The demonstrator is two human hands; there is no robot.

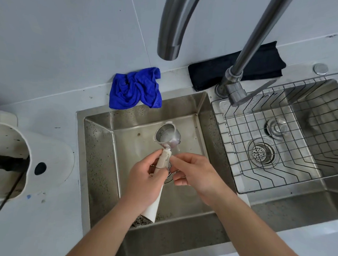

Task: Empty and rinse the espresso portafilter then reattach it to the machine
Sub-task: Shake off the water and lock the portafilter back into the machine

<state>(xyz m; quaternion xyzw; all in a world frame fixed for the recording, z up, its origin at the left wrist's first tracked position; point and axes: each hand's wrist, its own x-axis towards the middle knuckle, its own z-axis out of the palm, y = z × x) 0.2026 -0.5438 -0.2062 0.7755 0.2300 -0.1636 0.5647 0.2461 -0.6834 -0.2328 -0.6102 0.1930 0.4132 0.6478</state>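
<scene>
left hand (143,176) grip wrapped round the portafilter (164,147) handle, over the left sink (98,144) | right hand (193,172) fingers loosely curled, touching the neck | looks like mid-rinse, water in basket | next: tip out, carry to machine

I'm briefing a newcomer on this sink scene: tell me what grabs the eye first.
The crumpled bright blue cloth on the pale counter behind the left steel sink basin stands out most. Over that basin, the left hand grips the white-handled metal portafilter, with the right hand alongside. A wire rack spans the right basin.
</scene>
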